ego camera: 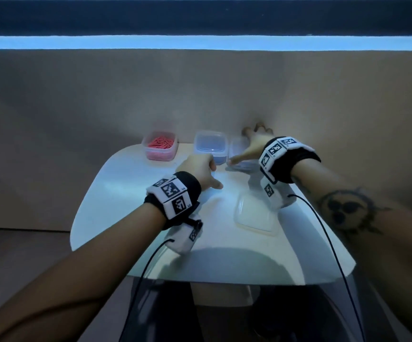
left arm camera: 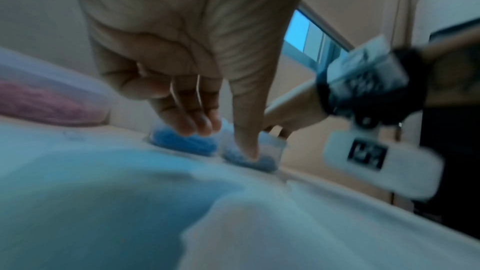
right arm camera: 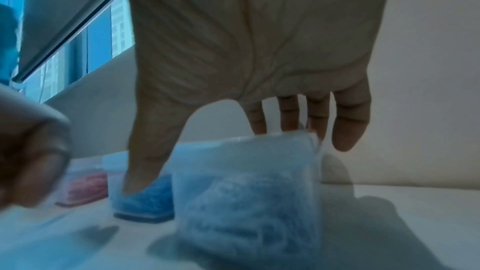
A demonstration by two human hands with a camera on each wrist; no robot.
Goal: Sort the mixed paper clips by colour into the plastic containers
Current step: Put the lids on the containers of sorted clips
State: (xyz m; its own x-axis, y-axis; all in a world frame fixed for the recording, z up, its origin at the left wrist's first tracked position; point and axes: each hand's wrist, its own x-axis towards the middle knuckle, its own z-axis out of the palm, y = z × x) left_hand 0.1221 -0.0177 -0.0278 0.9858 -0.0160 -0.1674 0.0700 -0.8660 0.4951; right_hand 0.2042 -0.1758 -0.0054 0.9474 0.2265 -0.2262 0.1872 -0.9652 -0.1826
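Observation:
Three clear plastic containers stand in a row at the table's far edge. The left container (ego camera: 160, 146) (right arm camera: 85, 190) holds pink clips. Blue clips fill the middle container (ego camera: 210, 144) (right arm camera: 145, 200). My right hand (ego camera: 245, 144) (right arm camera: 207, 157) grips the right container (ego camera: 237, 150) (right arm camera: 246, 192), fingers behind its far rim and thumb at its left side. That container is tilted toward me and holds a heap of pale bluish clips. My left hand (ego camera: 213, 176) (left arm camera: 223, 141) hovers just before the middle container, fingers curled and thumb out, with nothing showing in it.
A clear lid (ego camera: 253, 215) lies flat on the white table (ego camera: 126, 193), near my right wrist. A beige wall rises right behind the containers. Cables hang from both wrist bands over the table's near edge.

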